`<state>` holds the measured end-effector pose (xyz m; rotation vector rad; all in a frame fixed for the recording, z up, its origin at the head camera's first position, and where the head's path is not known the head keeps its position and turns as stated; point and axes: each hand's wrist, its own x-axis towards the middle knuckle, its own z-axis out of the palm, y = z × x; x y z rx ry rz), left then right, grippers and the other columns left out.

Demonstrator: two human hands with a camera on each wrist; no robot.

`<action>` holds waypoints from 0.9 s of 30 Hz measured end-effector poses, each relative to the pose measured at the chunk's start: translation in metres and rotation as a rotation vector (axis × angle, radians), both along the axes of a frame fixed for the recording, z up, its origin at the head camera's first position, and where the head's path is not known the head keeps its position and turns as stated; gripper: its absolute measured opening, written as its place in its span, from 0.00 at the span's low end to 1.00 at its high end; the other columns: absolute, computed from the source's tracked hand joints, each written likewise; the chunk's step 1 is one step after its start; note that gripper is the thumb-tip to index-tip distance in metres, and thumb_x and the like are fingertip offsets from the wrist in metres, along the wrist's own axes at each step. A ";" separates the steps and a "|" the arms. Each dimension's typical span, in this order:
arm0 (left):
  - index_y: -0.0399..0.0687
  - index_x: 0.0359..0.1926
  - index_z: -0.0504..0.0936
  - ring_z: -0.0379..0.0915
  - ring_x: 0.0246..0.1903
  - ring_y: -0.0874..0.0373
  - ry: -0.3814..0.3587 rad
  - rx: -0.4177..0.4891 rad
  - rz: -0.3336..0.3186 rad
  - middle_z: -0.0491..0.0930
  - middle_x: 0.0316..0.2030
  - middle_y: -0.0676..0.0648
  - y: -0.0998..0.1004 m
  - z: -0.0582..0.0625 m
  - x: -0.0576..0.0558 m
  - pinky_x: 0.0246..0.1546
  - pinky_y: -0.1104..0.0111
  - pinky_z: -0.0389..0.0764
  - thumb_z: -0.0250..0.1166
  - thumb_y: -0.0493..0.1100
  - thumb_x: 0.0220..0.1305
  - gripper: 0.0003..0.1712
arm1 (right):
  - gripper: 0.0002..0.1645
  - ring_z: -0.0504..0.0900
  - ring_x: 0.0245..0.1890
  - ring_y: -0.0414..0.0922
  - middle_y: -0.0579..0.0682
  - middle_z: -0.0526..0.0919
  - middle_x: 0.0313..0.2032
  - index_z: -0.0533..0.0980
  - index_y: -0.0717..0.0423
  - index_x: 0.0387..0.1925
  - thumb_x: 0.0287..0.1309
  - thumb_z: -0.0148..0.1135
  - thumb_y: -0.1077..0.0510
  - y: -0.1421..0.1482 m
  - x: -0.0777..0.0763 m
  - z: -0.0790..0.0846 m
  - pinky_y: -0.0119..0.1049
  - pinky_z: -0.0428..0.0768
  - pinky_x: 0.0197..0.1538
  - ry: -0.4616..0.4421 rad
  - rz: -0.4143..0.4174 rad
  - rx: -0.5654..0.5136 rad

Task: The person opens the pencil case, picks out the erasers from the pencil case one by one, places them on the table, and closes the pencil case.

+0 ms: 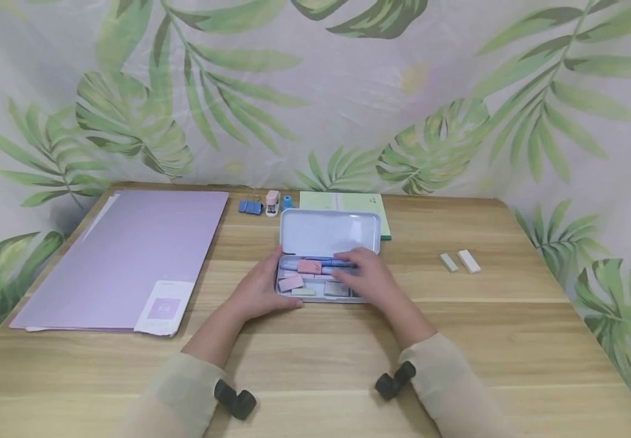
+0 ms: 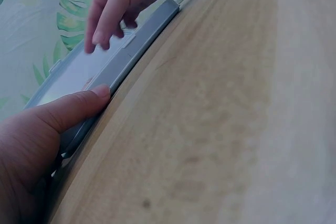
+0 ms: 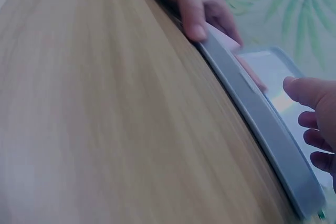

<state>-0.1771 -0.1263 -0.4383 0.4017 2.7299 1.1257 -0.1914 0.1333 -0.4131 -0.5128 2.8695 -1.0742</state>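
An open pencil case [image 1: 329,234] lies on the table with its lid tipped back. My left hand [image 1: 258,286] grips its left end, the thumb lying along the front wall. Over the right half hovers my right hand [image 1: 370,277], fingers loosely bent; in the right wrist view nothing shows between thumb and fingers. Inside the case are blue pens [image 1: 290,264] with a reddish-pink eraser [image 1: 309,266] over them. Nearer the front sit a light pink block [image 1: 291,283], a pale green block [image 1: 303,292] and a grey block [image 1: 336,289]. My right hand hides the case's right end.
Left on the table lies a large purple folder [image 1: 129,255]. Behind the case are a blue clip-like object [image 1: 250,207], a pink and white stapler [image 1: 272,204], a small blue object [image 1: 287,202] and a green notebook [image 1: 348,200]. A green block [image 1: 448,262] and white block [image 1: 469,261] lie rightward.
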 end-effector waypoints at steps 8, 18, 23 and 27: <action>0.40 0.77 0.43 0.52 0.73 0.40 -0.003 -0.009 -0.008 0.53 0.75 0.36 -0.001 0.002 0.002 0.72 0.47 0.58 0.78 0.63 0.41 0.74 | 0.26 0.77 0.57 0.48 0.51 0.80 0.53 0.79 0.50 0.58 0.60 0.66 0.47 -0.029 -0.012 -0.004 0.44 0.74 0.64 -0.039 0.078 0.090; 0.41 0.77 0.42 0.51 0.73 0.40 -0.013 -0.017 0.006 0.53 0.75 0.36 -0.002 0.001 0.002 0.72 0.46 0.59 0.78 0.65 0.41 0.74 | 0.20 0.79 0.49 0.47 0.50 0.83 0.46 0.81 0.53 0.54 0.63 0.64 0.51 -0.045 -0.016 0.011 0.42 0.77 0.59 0.069 0.209 0.318; 0.41 0.77 0.42 0.53 0.73 0.40 0.004 -0.008 -0.002 0.54 0.75 0.36 -0.002 -0.003 0.001 0.72 0.47 0.59 0.78 0.64 0.40 0.75 | 0.17 0.79 0.47 0.48 0.51 0.83 0.42 0.83 0.55 0.49 0.60 0.66 0.52 -0.030 -0.010 0.005 0.42 0.77 0.57 0.225 0.185 0.269; 0.41 0.77 0.43 0.53 0.73 0.40 0.015 -0.008 -0.003 0.54 0.74 0.36 -0.001 0.001 0.000 0.72 0.48 0.59 0.79 0.64 0.39 0.75 | 0.20 0.80 0.48 0.53 0.55 0.83 0.45 0.82 0.58 0.49 0.59 0.65 0.50 0.010 0.000 0.001 0.48 0.78 0.54 0.245 0.010 0.102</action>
